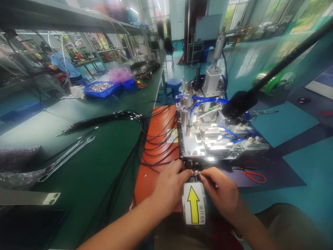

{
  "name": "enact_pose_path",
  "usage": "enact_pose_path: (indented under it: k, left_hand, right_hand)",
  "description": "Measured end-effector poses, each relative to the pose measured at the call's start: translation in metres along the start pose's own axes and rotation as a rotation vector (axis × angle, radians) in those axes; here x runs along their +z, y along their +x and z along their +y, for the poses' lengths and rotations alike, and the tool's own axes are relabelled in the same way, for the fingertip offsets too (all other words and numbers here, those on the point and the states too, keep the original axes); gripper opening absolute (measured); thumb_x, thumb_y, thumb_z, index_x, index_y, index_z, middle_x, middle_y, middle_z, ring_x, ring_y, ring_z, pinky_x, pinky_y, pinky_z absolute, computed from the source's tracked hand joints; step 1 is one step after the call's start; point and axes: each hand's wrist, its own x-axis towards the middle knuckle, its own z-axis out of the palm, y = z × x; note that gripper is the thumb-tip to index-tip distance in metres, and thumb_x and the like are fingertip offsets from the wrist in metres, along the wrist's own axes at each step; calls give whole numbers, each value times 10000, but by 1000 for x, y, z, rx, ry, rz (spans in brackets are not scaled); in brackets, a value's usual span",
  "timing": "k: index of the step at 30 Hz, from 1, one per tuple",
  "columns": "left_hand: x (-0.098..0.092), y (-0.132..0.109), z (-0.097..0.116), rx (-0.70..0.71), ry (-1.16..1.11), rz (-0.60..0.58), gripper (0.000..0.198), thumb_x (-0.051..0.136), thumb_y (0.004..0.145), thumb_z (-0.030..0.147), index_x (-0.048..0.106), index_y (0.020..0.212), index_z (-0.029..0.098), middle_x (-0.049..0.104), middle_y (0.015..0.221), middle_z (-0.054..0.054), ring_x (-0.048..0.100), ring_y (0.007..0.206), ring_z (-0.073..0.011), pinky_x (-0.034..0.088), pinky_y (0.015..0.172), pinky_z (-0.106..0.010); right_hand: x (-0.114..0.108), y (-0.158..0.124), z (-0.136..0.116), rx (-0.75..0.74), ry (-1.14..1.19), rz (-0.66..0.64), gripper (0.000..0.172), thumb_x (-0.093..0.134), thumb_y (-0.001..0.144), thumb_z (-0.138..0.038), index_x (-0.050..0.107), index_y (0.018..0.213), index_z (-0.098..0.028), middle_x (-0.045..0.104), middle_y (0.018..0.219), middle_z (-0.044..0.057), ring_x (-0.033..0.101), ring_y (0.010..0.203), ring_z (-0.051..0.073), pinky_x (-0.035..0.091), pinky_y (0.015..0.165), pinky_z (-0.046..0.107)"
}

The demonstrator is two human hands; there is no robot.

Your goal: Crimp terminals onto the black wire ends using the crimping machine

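Observation:
My left hand is closed at the front edge of the machine, its thumb and fingers pinched near a small metallic part. Facing it from the right, my right hand pinches that same small part, whose exact shape is too small to tell. Just below the fingertips is a white label with a yellow arrow. Black cables run across the orange-red panel to the machine's left edge, beside my left hand.
Two wrenches and a cable bundle lie on the green table. Red-handled pliers rest right of my right hand. A blue tray of small parts stands farther back. A black rod-like object crosses the upper right. A person in blue sits far left.

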Motion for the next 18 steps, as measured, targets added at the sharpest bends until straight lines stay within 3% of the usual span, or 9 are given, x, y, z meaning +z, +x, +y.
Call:
enact_pose_path:
  k: [7, 11, 16, 18]
  left_hand:
    - [-1, -1, -1, 17, 45, -12, 156, 581, 919, 191, 690, 1026, 223, 551, 869, -41, 512, 785, -190, 414, 666, -301]
    - [-6, -2, 0, 76, 100, -58, 242, 598, 884, 208, 672, 1114, 221, 575, 925, -69, 527, 822, -216, 441, 714, -346]
    - [-15, -3, 4, 68, 126, -156, 496, 737, 685, 240, 646, 1172, 202, 583, 997, -90, 534, 875, -255, 462, 761, -403]
    - [-16, -3, 4, 60, 128, -162, 503, 731, 678, 224, 647, 1174, 201, 584, 1000, -92, 534, 876, -256, 465, 769, -409]
  right_hand:
    - [-10, 10, -10, 296, 141, -124, 228, 511, 951, -374, 640, 835, -226, 656, 764, -9, 610, 704, 172, 453, 619, 266]
    - [-9, 12, -12, 326, 135, -123, 239, 514, 939, -385, 639, 819, -219, 651, 737, -16, 595, 668, 164, 446, 608, 262]
    - [-10, 12, -12, 316, 97, -97, 249, 511, 936, -389, 653, 822, -219, 667, 749, -8, 600, 679, 171, 438, 616, 268]
    - [-13, 14, -11, 345, 126, -115, 240, 518, 932, -402, 666, 878, -221, 680, 771, -5, 615, 707, 178, 451, 631, 268]
